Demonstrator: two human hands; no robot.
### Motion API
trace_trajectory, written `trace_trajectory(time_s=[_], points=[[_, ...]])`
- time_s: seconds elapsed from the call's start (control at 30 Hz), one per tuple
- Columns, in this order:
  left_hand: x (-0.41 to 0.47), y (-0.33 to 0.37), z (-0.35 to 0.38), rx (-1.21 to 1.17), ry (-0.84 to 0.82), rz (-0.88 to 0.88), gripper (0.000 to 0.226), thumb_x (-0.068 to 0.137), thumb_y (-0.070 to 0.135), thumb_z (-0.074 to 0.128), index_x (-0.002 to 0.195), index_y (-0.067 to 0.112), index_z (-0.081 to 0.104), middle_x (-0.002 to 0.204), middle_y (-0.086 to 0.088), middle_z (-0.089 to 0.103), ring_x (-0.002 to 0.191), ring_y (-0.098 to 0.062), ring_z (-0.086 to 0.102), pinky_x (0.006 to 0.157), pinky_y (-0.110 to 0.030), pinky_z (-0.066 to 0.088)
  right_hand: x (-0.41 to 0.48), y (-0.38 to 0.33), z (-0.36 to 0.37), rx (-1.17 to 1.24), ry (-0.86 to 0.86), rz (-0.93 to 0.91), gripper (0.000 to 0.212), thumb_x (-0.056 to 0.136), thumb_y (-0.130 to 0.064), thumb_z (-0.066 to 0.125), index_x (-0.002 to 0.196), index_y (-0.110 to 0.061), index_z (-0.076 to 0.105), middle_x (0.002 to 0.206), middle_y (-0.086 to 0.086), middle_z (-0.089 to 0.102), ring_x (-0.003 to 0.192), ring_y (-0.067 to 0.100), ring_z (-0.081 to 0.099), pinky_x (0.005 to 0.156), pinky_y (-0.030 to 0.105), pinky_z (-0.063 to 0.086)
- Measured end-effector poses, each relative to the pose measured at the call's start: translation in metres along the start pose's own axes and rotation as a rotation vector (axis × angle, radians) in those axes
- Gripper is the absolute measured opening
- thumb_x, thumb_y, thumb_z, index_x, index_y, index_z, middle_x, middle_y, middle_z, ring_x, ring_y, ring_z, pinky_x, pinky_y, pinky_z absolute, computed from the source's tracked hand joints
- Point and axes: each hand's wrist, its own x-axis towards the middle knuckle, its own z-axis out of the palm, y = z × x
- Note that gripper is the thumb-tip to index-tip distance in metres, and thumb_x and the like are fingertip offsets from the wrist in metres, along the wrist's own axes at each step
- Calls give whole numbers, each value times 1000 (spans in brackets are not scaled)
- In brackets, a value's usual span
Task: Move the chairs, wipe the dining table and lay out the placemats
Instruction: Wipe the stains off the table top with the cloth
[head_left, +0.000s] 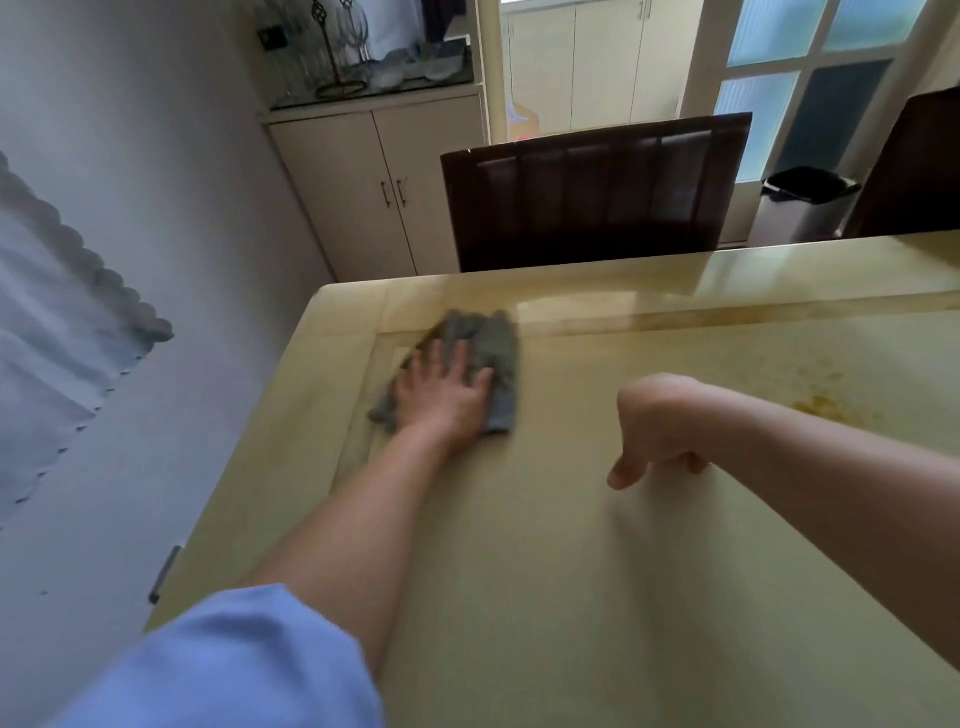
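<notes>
Near the table's (571, 597) far left corner, the left hand (441, 392) presses flat, fingers straight, on the grey cloth (496, 348). The crumpled cloth's long axis runs toward the table's far edge, in line with the fingers. A dark chair (597, 208) stands against that edge. At mid-table the right hand (657, 431) is curled, holding nothing. Wiping looks partway: a yellowish stain (826, 405) remains on the table's right side, and no placemats are laid.

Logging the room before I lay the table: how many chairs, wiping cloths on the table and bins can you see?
Chairs: 2, one cut off at the right edge
Wiping cloth: 1, under the left hand
Bin: 1
Total: 4
</notes>
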Motion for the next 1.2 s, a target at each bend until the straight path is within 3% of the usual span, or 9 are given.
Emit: trace_trajectory(time_s=[0.1, 0.17, 0.33, 0.43, 0.5, 0.63, 0.83, 1.03, 1.2], points=[[-1, -36, -9, -20, 47, -345, 64, 94, 55, 12, 149, 26, -3, 159, -5, -7, 145, -30, -7, 116, -47, -5, 2, 5, 6, -25, 15, -10, 56, 76, -56, 65, 110, -12, 61, 98, 4, 64, 101, 27, 66, 85, 33, 52], [-8, -16, -4, -12, 61, -368, 63, 94, 53, 11, 149, 26, -4, 158, -6, -9, 144, -33, -8, 115, -48, -7, 3, 6, 8, -5, 29, -11, 62, 76, -55, 66, 116, -7, 60, 105, 6, 65, 107, 26, 65, 86, 33, 52], [-47, 88, 34, 32, -6, 153, 59, 95, 52, 14, 147, 31, -4, 157, 0, -13, 144, -25, -14, 114, -43, -12, -4, 23, 12, 94, 4, -29, 46, 83, -36, 67, 113, -1, 62, 114, 11, 67, 98, 23, 68, 77, 30, 54], [-71, 107, 45, 50, -47, 244, 58, 95, 52, 10, 146, 32, -7, 157, 1, -17, 143, -23, -18, 112, -41, -17, -21, 27, 24, 220, 70, -76, 35, 88, -30, 58, 112, -4, 62, 109, 15, 65, 92, 24, 61, 68, 13, 46], [-79, 95, 48, 24, -30, 188, 59, 94, 54, 8, 146, 31, -10, 156, 1, -19, 143, -23, -18, 111, -42, -17, -29, 42, 40, 298, 136, -73, 42, 87, -30, 61, 122, -8, 60, 112, 11, 65, 99, 23, 61, 63, 7, 43], [-92, 65, 45, 19, 30, 17, 64, 92, 57, 5, 146, 29, -13, 157, -2, -17, 144, -26, -15, 113, -45, -13, -39, 106, 59, 556, 422, 57, 44, 85, -22, 65, 128, -15, 58, 134, 9, 56, 119, 26, 55, 99, 31, 44], [-88, 87, 34, -17, 19, -233, 64, 94, 53, 10, 148, 26, -7, 158, -5, -13, 144, -32, -12, 115, -52, -10, -47, 191, 83, 461, 497, 184, 56, 87, -29, 62, 137, -11, 45, 143, 11, 47, 130, 27, 45, 103, 31, 38], [-121, 201, 69, 22, -3, 24, 65, 92, 56, 14, 146, 30, -10, 156, -4, -21, 142, -33, -18, 112, -52, -15, -31, 244, 115, 355, 249, 158, 100, 77, -52, 68, 148, -3, 18, 159, 14, 10, 147, 25, 10, 117, 30, 15], [-149, 324, 103, 45, -120, 290, 64, 92, 55, 18, 146, 33, -7, 155, -2, -23, 140, -31, -24, 106, -51, -24, -21, 269, 133, 270, 169, 52, 110, 74, -53, 70, 149, -2, 7, 159, 16, 3, 147, 27, 6, 120, 32, 13]])
